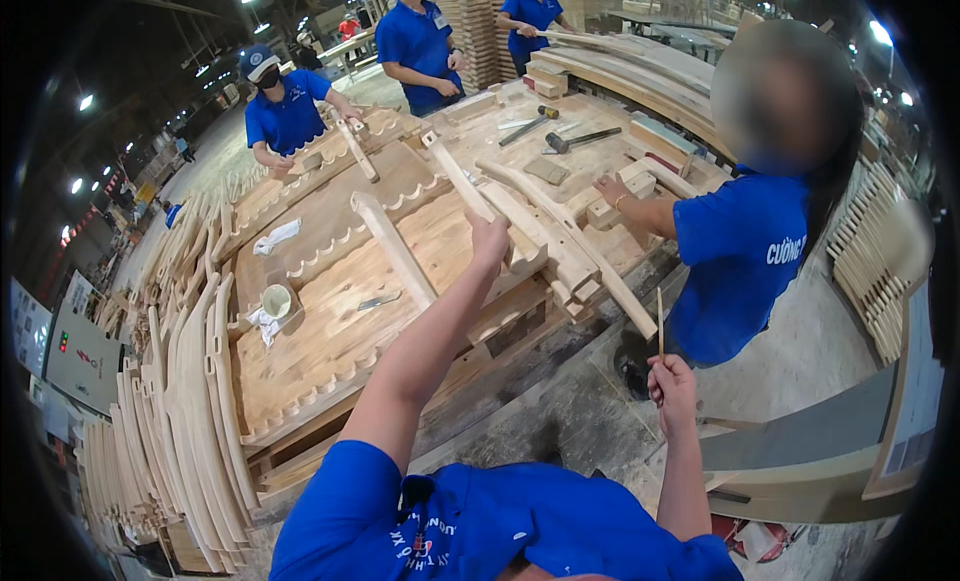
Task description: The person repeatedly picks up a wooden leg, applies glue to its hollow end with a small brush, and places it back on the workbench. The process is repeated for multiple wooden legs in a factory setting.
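Observation:
My left arm reaches across the workbench (310, 356), and my left hand (488, 243) is closed round the lower end of a pale wooden rail (452, 171) with a slot at its far end. Beside that hand, several more rails (550, 243) lie bunched at the bench edge. My right hand (672, 389) is raised at the right, off the bench, pinching a thin wooden stick (660, 321) that points upward. Its lower end is hidden by my fingers. Another pale rail (392, 246) lies left of my left hand.
A cup (276, 301), white cloths (278, 237) and a thin metal tool (379, 302) lie on the bench. Mallets (583, 139) rest farther back. A co-worker (750, 241) stands close at right, others across. Curved wooden parts (200, 381) stack at left.

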Available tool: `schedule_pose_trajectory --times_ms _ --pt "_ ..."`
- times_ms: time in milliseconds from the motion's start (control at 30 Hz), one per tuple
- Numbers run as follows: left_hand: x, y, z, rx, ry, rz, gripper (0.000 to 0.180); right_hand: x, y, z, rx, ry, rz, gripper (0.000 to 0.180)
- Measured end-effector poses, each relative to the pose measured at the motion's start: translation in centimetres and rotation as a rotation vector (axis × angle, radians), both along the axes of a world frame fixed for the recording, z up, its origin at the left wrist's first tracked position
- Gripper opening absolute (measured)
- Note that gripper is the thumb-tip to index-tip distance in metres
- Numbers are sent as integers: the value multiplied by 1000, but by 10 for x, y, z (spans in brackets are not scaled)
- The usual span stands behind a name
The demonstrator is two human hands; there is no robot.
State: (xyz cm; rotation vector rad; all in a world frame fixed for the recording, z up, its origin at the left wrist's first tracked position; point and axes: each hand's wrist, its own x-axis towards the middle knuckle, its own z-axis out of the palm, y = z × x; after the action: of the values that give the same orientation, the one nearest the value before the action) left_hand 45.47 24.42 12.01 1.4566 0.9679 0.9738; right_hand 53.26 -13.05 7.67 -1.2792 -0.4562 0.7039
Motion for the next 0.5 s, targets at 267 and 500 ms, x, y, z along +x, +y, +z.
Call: schedule_pose_trajectory --times_ms 267,500 --pt "45 8 -37 -123 658 -13 89 24 5 -15 54 76 -13 9" --pt "-3 15 -21 105 677 -137 85 28 42 -16 -27 30 148 8"
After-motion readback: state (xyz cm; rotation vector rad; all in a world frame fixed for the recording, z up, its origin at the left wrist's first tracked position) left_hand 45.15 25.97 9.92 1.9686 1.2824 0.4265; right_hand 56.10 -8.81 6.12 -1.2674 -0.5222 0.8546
